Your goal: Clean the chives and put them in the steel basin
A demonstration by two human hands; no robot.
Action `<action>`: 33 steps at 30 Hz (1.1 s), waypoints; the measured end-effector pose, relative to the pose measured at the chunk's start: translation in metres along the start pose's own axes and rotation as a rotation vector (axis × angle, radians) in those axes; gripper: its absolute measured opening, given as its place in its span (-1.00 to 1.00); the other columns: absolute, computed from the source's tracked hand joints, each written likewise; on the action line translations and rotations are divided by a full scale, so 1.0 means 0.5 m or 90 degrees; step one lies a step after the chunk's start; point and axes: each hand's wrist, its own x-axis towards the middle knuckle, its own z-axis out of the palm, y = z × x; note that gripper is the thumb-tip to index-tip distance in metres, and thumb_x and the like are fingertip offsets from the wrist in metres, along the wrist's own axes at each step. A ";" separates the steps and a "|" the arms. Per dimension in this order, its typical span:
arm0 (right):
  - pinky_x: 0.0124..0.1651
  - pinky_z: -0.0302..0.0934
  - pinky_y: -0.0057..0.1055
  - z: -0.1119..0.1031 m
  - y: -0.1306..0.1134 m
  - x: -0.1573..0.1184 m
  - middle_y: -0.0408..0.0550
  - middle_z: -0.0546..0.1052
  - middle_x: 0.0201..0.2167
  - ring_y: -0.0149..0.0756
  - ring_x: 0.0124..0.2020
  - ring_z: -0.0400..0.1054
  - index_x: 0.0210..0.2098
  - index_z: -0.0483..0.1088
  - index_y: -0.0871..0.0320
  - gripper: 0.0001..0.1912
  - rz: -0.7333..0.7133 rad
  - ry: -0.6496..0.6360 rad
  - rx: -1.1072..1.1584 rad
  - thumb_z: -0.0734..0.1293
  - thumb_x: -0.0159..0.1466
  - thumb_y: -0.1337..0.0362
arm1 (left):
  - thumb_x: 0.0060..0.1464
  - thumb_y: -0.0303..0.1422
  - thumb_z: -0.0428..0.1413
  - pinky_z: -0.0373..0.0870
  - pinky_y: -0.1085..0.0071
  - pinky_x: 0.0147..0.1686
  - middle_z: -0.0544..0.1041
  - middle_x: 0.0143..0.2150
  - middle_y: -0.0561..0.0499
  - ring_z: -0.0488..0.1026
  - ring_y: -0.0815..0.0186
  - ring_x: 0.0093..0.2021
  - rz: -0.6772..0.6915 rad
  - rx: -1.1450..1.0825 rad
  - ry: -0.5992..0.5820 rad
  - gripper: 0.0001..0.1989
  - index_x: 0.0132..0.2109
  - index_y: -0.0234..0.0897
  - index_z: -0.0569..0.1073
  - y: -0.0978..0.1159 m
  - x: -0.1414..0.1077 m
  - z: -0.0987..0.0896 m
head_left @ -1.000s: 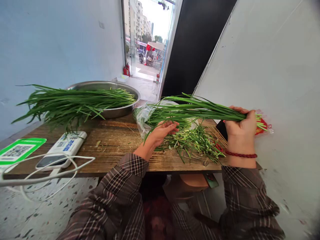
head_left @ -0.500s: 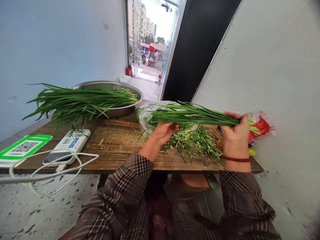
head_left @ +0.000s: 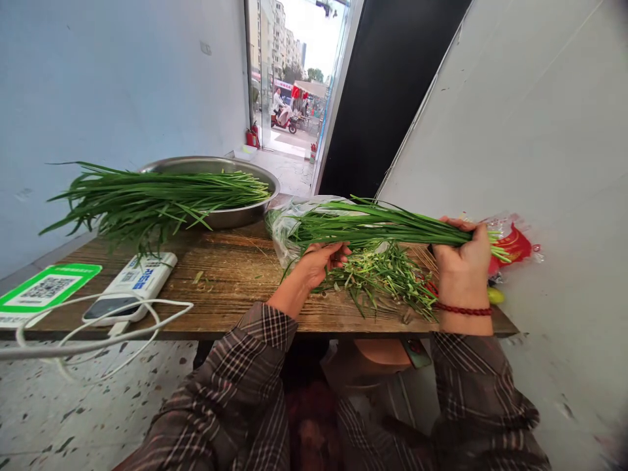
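Note:
A bunch of garlic chives point(head_left: 383, 222) lies level above the table, its pale cut ends pointing right. My right hand point(head_left: 464, 252) is closed round the bunch close to those ends. Just under the leafy part is my left hand point(head_left: 316, 265), fingers bent and drawn together as in a pinch; whatever is between them is too small to make out. Below the bunch spreads a heap of trimmed leaves and scraps point(head_left: 392, 278). Behind my left hand sits a clear plastic bag point(head_left: 280, 239) with more greens in it.
On the left a steel basin point(head_left: 250, 216) holds a big pile of chives point(head_left: 161, 196) hanging over its rim. Nearer are a white device point(head_left: 132, 288) with a looped cable point(head_left: 189, 305) and a green QR card point(head_left: 49, 288). A red package point(head_left: 515, 248) lies at the right by the wall.
My left hand has turned and its fingers have drawn together below the bunch. My right hand keeps its hold in nearly the same place. Outside the door, a person on a scooter has appeared.

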 end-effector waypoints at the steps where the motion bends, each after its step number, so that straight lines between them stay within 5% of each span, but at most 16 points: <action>1: -0.18 0.44 -0.22 -0.001 0.000 0.000 -0.24 0.18 -0.58 -0.40 -0.47 0.28 -0.62 0.04 0.07 -0.71 0.011 0.008 0.012 0.16 0.21 0.33 | 0.07 -0.38 0.21 0.33 0.56 -0.56 0.54 -0.46 -0.02 0.42 0.46 -0.54 -0.001 -0.005 0.004 -0.86 -0.36 -0.41 0.54 -0.001 0.000 -0.003; 9: -0.21 0.43 -0.24 -0.009 -0.001 0.008 -0.25 0.16 -0.59 -0.40 -0.48 0.24 -0.61 0.07 0.08 -0.73 0.090 0.082 0.134 0.16 0.21 0.32 | 0.11 -0.48 0.10 0.30 0.58 -0.59 0.53 -0.49 0.04 0.42 0.47 -0.58 0.028 -0.049 0.107 -0.97 -0.27 -0.34 0.44 -0.002 0.010 -0.041; 20: -0.23 0.46 -0.35 -0.011 0.024 0.023 -0.23 0.23 -0.56 -0.45 -0.47 0.30 -0.58 0.08 0.09 -0.74 0.108 0.129 0.151 0.11 0.25 0.32 | 0.10 -0.49 0.12 0.38 0.53 -0.52 0.51 -0.43 0.12 0.49 0.43 -0.54 0.030 -0.089 0.242 -0.73 -0.07 -0.25 0.27 -0.023 0.005 -0.082; 25: -0.25 0.48 -0.37 -0.002 0.036 0.024 -0.25 0.24 -0.55 -0.48 -0.49 0.30 -0.56 0.10 0.11 -0.76 0.155 0.160 0.175 0.11 0.25 0.38 | 0.13 -0.47 0.12 0.39 0.49 -0.55 0.52 -0.45 0.00 0.48 0.39 -0.55 -0.025 -0.072 0.142 -0.91 -0.19 -0.38 0.40 -0.028 -0.017 -0.061; 29: -0.27 0.48 -0.37 0.001 0.055 0.021 -0.26 0.23 -0.57 -0.47 -0.49 0.30 -0.55 0.10 0.10 -0.76 0.167 0.137 0.197 0.13 0.25 0.30 | 0.14 -0.40 0.15 0.39 0.52 -0.55 0.54 -0.41 -0.03 0.48 0.41 -0.53 -0.046 -0.045 0.010 -0.84 -0.15 -0.40 0.47 -0.020 -0.018 -0.034; 33: -0.31 0.48 -0.39 0.004 0.068 0.007 -0.29 0.24 -0.59 -0.48 -0.51 0.31 -0.55 0.09 0.09 -0.77 0.156 0.058 0.201 0.20 0.20 0.32 | 0.14 -0.41 0.15 0.40 0.52 -0.54 0.56 -0.39 0.00 0.49 0.42 -0.52 -0.012 -0.097 0.034 -0.92 -0.22 -0.34 0.43 -0.005 -0.002 -0.016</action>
